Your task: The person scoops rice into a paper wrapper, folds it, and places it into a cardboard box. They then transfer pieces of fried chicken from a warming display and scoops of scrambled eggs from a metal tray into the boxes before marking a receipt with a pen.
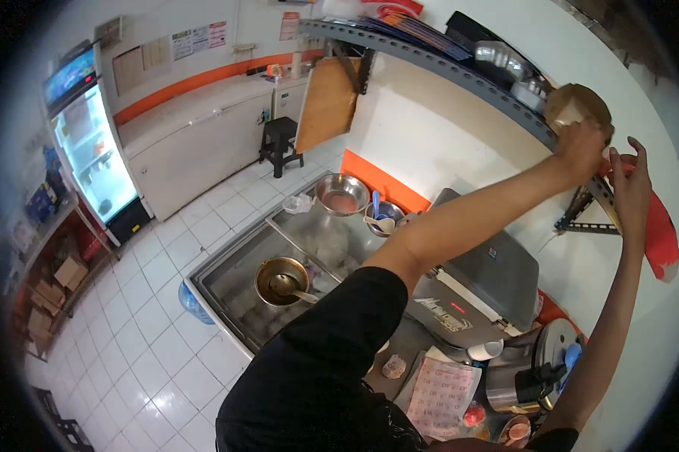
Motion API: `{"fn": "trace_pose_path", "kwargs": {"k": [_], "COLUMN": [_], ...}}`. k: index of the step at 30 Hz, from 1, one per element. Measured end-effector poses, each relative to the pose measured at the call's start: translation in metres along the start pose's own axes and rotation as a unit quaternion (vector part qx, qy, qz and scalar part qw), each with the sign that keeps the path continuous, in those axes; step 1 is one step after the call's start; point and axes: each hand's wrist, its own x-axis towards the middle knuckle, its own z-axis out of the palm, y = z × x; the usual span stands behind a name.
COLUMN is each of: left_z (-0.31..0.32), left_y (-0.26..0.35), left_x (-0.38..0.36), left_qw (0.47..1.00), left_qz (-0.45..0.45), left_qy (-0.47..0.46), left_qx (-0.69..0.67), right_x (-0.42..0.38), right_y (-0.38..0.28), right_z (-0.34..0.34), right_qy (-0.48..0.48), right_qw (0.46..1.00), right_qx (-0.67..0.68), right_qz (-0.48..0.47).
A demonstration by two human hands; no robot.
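My left hand [583, 151] is raised to the end of the high shelf, its fingers bent at the near rim of a brown round container [597, 104] with something pale inside. The fingertips are partly hidden there. Just right of it, my right hand [630, 184] is held up with thumb and fingers stretched upward and apart. A small red patch shows behind those fingers, close to the left hand. My left forearm crosses in front of the wall.
The metal shelf [430, 54] carries folders and metal tins [498, 56]. Below stand a steel counter with bowls [342, 194], a brown pan with a ladle [283, 283], a grey-lidded appliance [486, 256], a large steel pot [516, 373] and patterned paper [441, 395]. A lit fridge [94, 151] is far left.
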Motion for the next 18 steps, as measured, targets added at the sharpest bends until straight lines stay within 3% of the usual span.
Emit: {"fn": "trace_pose_path", "kwargs": {"k": [3,6,8,12,15,17,18], "left_z": [-0.01,0.002,-0.002,-0.006,-0.016,-0.04,-0.058], "left_y": [-0.001,-0.013,-0.013,-0.015,0.002,0.023,0.032], "left_x": [0.001,0.0,0.0,-0.006,-0.009,-0.016,-0.023], "left_qw": [0.995,0.996,0.997,0.998,0.998,0.998,0.994], "left_qz": [-0.018,-0.03,-0.035,0.02,0.058,0.056,0.103], "left_qy": [-0.047,-0.015,0.007,-0.032,-0.036,-0.036,-0.014], "left_qx": [-0.083,-0.086,-0.074,-0.041,-0.005,-0.014,-0.01], "right_x": [0.02,0.022,0.02,0.019,0.026,0.022,0.027], "right_y": [0.02,0.023,0.021,0.011,0.031,0.043,0.068], "right_z": [0.03,0.04,0.044,0.045,0.054,0.058,0.063], "right_qy": [-0.002,-0.023,0.014,0.029,0.006,0.093,0.09], "right_qw": [1.0,1.0,0.999,0.998,0.998,0.995,0.996], "right_qx": [0.001,0.006,0.03,0.049,-0.013,0.0,-0.002], "right_qz": [-0.006,-0.002,-0.011,0.001,0.057,-0.019,-0.016]}}
